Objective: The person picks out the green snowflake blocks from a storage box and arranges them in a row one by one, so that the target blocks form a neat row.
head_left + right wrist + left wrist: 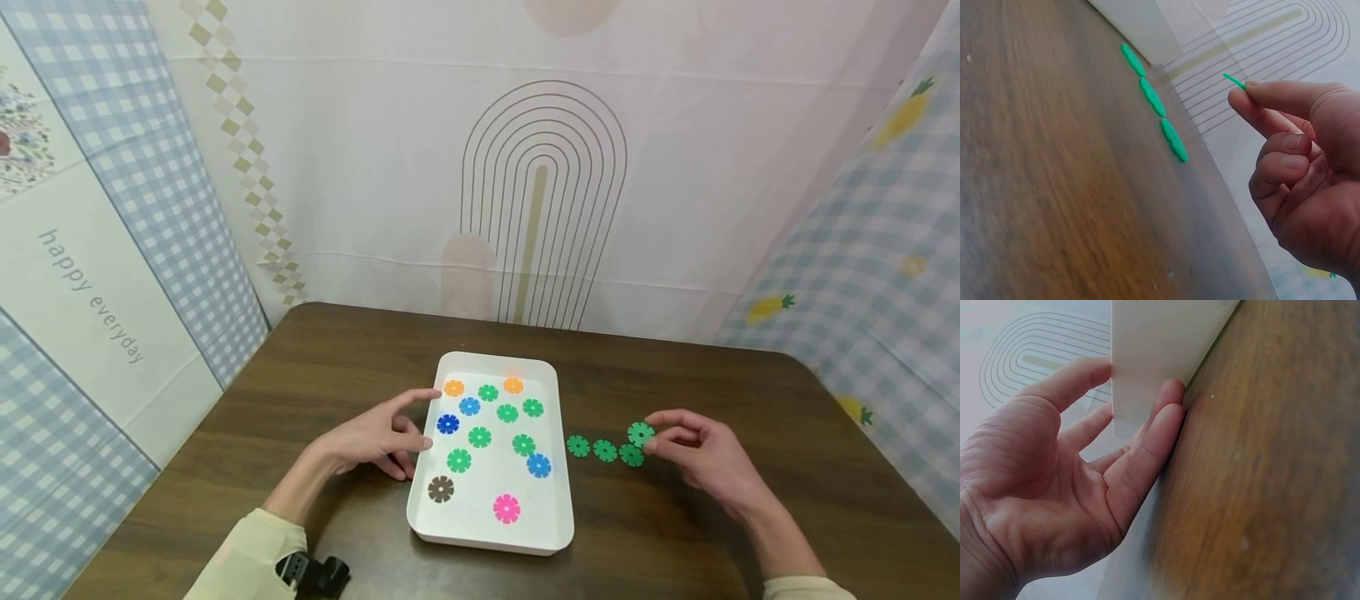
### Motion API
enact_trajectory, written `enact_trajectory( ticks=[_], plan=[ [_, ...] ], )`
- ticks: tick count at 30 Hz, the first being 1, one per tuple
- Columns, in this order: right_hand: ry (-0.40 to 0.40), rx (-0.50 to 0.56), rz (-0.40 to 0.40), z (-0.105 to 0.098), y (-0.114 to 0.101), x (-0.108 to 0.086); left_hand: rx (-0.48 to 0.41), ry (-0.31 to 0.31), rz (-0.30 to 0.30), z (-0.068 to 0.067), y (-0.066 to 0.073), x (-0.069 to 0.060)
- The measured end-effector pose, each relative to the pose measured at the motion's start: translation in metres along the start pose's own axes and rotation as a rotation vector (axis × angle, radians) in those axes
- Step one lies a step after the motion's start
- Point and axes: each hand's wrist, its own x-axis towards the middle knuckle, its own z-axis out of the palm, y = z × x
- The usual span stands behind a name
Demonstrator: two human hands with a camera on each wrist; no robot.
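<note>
A blue-and-white checked cloth [105,67] hangs at the far left, with a pale panel [90,308] reading "happy everyday". Nearer the middle, a cream sleeve [243,558] and a black wrist strap [296,569] lead to the left hand [363,437], its fingers spread and fairly straight. Thumb and forefinger touch the left rim of a white tray [495,475], while other fingers rest low against its outer side, close to the brown table [360,358].

Loose notched discs lie in the tray. Along its left side are a brown disc [441,489], a dark blue disc [448,424] and an orange disc [453,388]; a light blue disc [469,407] follows. A pink disc [507,508] lies near the front, a second orange disc [513,385] near the back, and another light blue disc [538,465] by the right wall. Six green discs [479,437] lie scattered among them.

Right of the tray, three green discs form a row [605,451] flat on the table. The right hand [705,454] pinches one more green disc [641,433] by its edge between thumb and forefinger — raised above the table, apart from the row — with the other fingers curled in.
</note>
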Motion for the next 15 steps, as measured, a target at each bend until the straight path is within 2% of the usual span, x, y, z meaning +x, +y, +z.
enact_trajectory(
  ticks=[15],
  plan=[
    [0.011,-0.049,0.022,-0.014,0.014,0.003,0.004,0.002,0.000,0.000,0.000,0.000]
  ],
)
